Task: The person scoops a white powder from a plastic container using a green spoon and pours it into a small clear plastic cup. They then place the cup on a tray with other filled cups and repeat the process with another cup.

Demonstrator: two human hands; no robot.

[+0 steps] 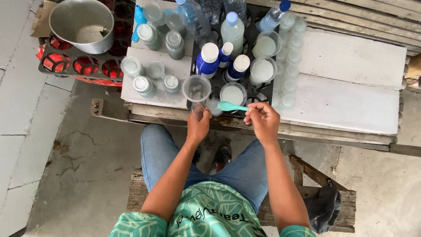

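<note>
My left hand (198,125) grips a small clear plastic cup (198,109) at the near edge of the wooden table (342,103). My right hand (262,119) pinches the handle of a turquoise plastic spoon (231,106), whose bowl points left toward a small clear cup (213,106) beside my left hand. Just beyond stand an empty clear cup (197,89) and a cup of milky white liquid (233,94) in a black crate tray (252,33).
The black tray holds white-capped blue bottles (208,59), clear water bottles (193,17) and cups of white liquid (263,70). Lidded jars (144,86) sit left on white board, small empty cups (289,66) right. A metal pot (83,24) rests on red crates (79,66).
</note>
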